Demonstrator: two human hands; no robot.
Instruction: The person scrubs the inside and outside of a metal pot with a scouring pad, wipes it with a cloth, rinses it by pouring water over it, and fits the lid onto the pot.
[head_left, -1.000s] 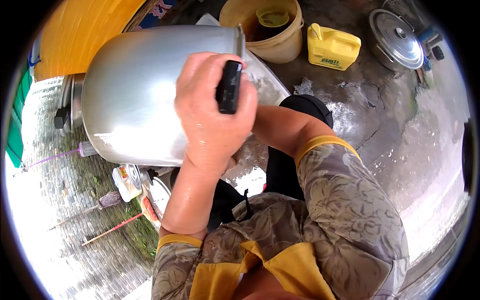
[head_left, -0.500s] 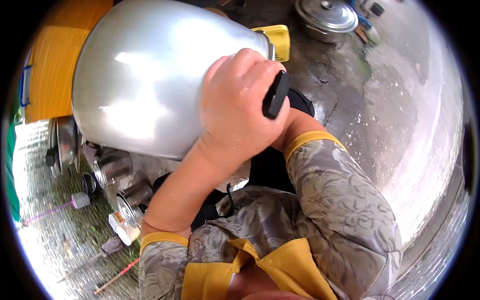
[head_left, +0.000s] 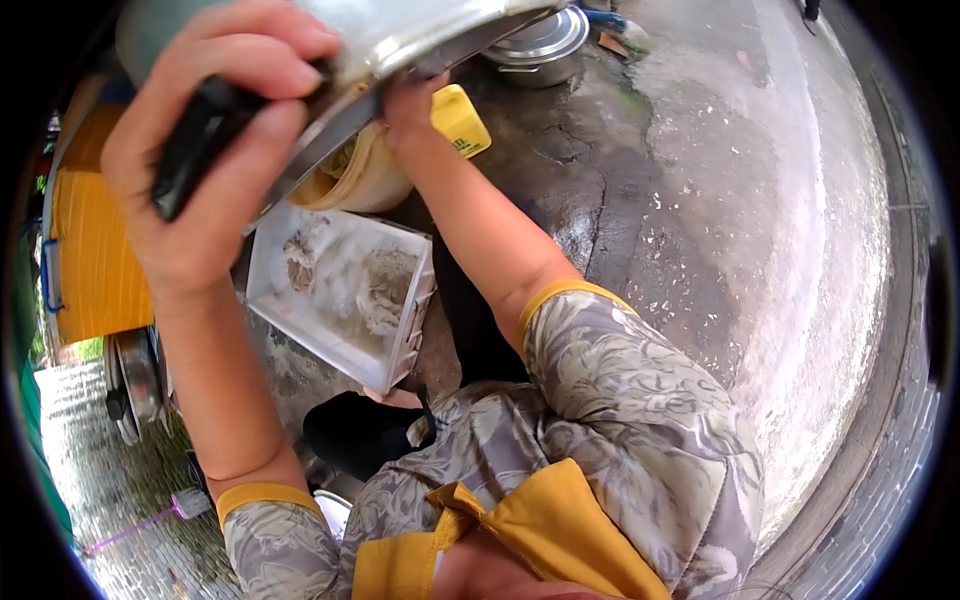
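A large metal pot [head_left: 375, 25] is held up and tilted, its rim above a whitish bucket [head_left: 365, 185] whose contents are mostly hidden. My left hand [head_left: 225, 130] is wrapped round the pot's black handle [head_left: 200, 140]. On the far side, my right hand [head_left: 408, 108] grips at the pot's rim, with most of its fingers hidden behind the metal. Below the bucket stands a white rectangular crate [head_left: 405, 345] holding wet, whitish and greyish material that I cannot identify.
A yellow plastic container [head_left: 460, 122] stands right of the bucket. Farther back is a lidded metal pot [head_left: 540, 50] on wet concrete [head_left: 640, 220]. An orange-yellow panel [head_left: 95, 250] is at the left, with metal lids or pans [head_left: 135, 375] below it and a purple-handled brush [head_left: 185, 503] lower down.
The large pot has moved up and left and turned, bringing its rim into view. The bucket and white crate are now visible. Both hands have moved left and apart, staying with the pot.
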